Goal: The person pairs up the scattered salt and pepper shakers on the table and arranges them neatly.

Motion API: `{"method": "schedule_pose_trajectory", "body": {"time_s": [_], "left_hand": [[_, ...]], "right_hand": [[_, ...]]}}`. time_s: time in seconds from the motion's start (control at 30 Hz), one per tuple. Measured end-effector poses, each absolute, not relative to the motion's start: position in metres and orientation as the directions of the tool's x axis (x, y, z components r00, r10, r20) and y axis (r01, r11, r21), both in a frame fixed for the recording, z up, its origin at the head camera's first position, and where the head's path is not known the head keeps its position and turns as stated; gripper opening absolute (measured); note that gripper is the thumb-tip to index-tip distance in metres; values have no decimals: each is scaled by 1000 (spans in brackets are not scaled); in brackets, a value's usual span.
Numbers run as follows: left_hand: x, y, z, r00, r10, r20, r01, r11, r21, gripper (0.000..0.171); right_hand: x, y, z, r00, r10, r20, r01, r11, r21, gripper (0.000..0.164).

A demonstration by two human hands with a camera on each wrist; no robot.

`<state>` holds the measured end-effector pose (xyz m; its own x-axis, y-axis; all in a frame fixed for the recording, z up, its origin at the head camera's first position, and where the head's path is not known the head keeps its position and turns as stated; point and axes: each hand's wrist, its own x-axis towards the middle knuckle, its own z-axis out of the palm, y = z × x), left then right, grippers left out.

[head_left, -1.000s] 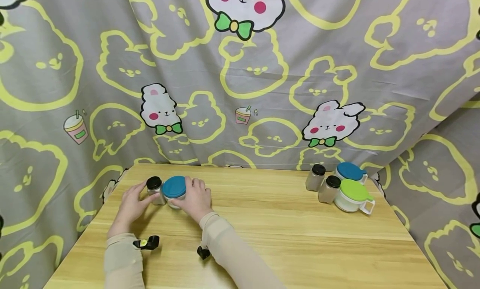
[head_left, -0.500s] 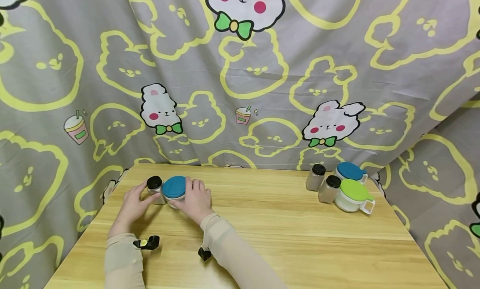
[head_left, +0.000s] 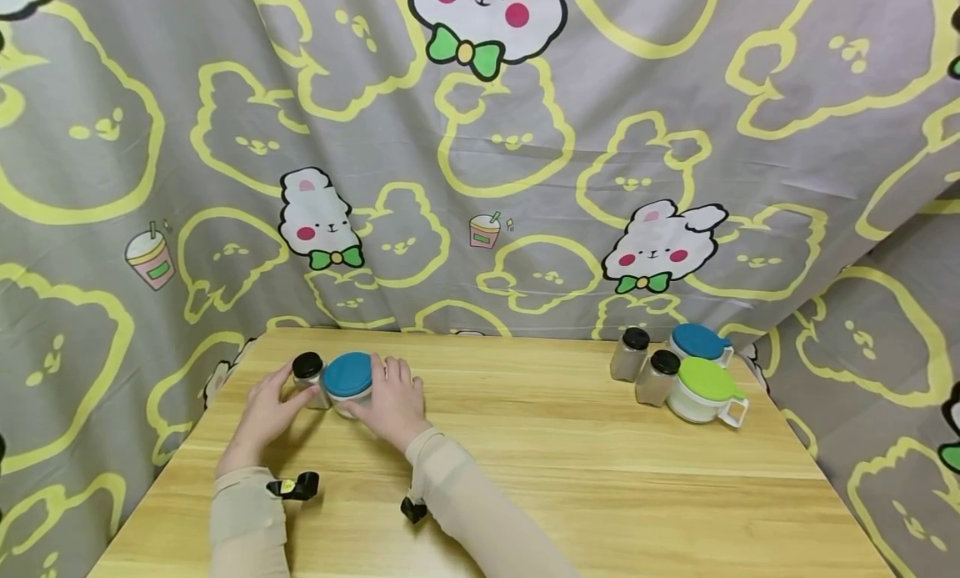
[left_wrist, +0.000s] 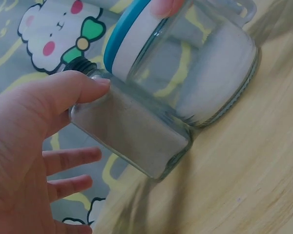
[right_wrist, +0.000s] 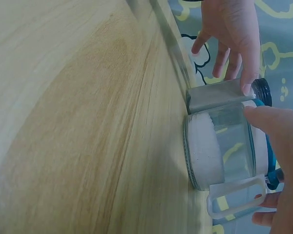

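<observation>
At the table's left, my left hand [head_left: 267,407] pinches a small square glass spice jar [left_wrist: 129,124] near its black lid, thumb in front; its other fingers stand apart from the glass. Grey-brown powder fills much of this jar. Close against it stands a round glass seasoning jar [right_wrist: 219,146] with a blue lid [head_left: 348,374], a white handle [right_wrist: 234,197] and white grains inside. My right hand [head_left: 397,399] holds the round jar from its right, the thumb at the lid's rim. Both jars stand upright on the table.
At the table's back right stand two black-lidded spice jars [head_left: 629,354] [head_left: 657,378], a second blue-lidded jar [head_left: 697,342] and a green-lidded jar [head_left: 705,390] with a white handle. A patterned curtain [head_left: 420,144] hangs behind the wooden table [head_left: 585,495].
Both hands stay on the jars. My right wrist has shifted very slightly to the right; the jars show almost no movement.
</observation>
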<state>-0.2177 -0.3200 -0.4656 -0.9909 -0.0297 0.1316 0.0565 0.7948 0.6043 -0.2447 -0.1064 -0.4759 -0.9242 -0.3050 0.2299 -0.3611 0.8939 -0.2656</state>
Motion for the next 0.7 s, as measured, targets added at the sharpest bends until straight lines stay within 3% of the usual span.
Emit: {"method": "schedule_pose_trajectory", "body": {"time_s": [0.7], "left_hand": [[-207,-314,-436,-979,-54,198,59,852,521,80]], "right_hand": [[-237,-87,-469,-913,-333,237,-392,876,-279,86]]}}
